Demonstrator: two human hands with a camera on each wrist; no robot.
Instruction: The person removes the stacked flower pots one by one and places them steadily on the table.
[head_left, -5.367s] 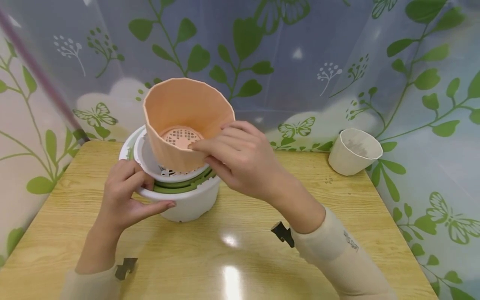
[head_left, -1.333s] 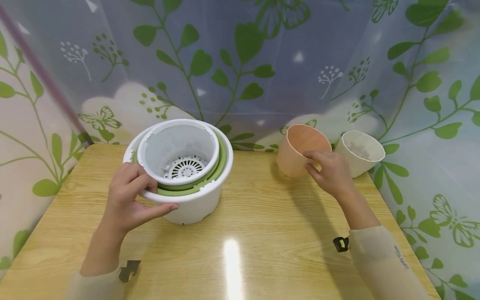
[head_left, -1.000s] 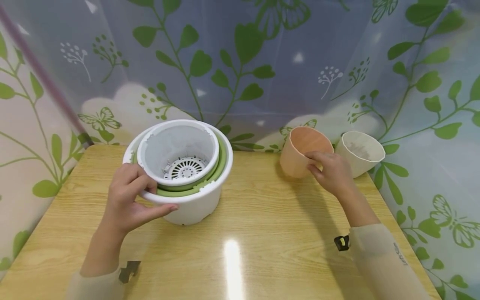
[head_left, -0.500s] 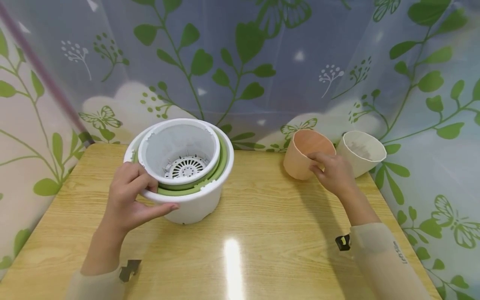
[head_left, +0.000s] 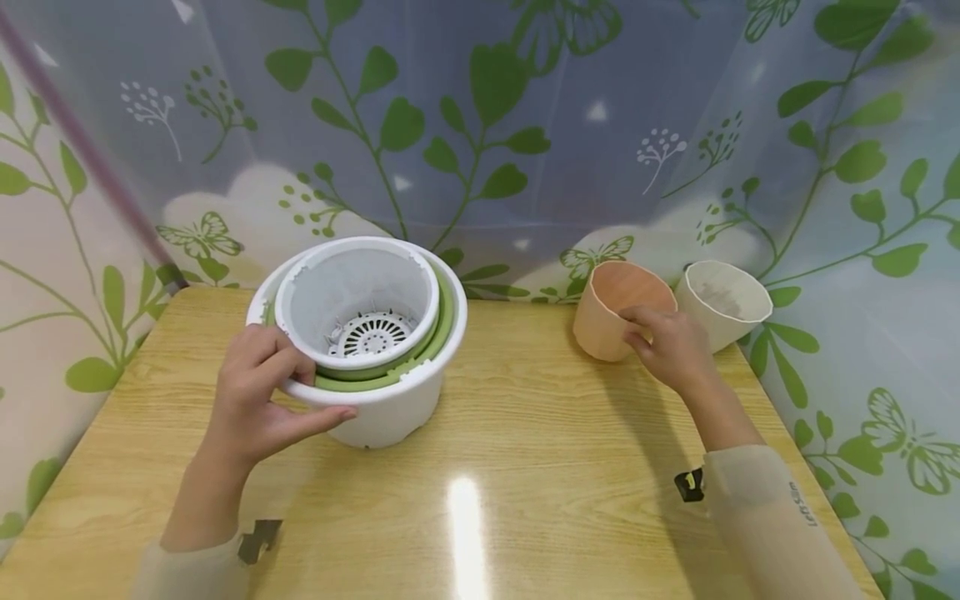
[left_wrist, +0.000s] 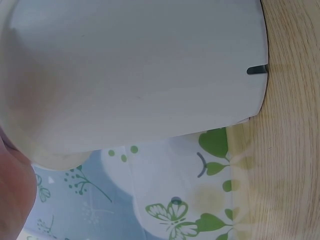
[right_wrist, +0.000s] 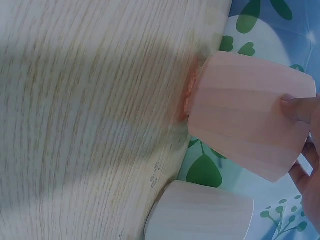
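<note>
At the table's back right, my right hand point(head_left: 671, 346) pinches the near right rim of an orange flowerpot point(head_left: 603, 325), thumb outside. The right wrist view also shows the orange flowerpot point(right_wrist: 245, 110) upright, its base at the table surface. Close beside it on the right stands a cream flowerpot point(head_left: 723, 304). My left hand point(head_left: 258, 392) holds the rim of a large white flowerpot point(head_left: 397, 412) at the left, fingers over the edge and thumb along the outer wall. Nested inside are a green pot point(head_left: 360, 383) and a smaller white pot point(head_left: 356, 279) with a slotted bottom.
The wooden table point(head_left: 525, 467) meets a curtain point(head_left: 600, 150) printed with leaves and butterflies at its back and sides. Black clips or mounts sit at both wrists, the right mount point(head_left: 688, 483) being near the sleeve.
The orange flowerpot, earlier lifted over the nested pots, is now at the back right. Over the last second it shifts slightly right, toward the cream flowerpot. My left hand stays put.
</note>
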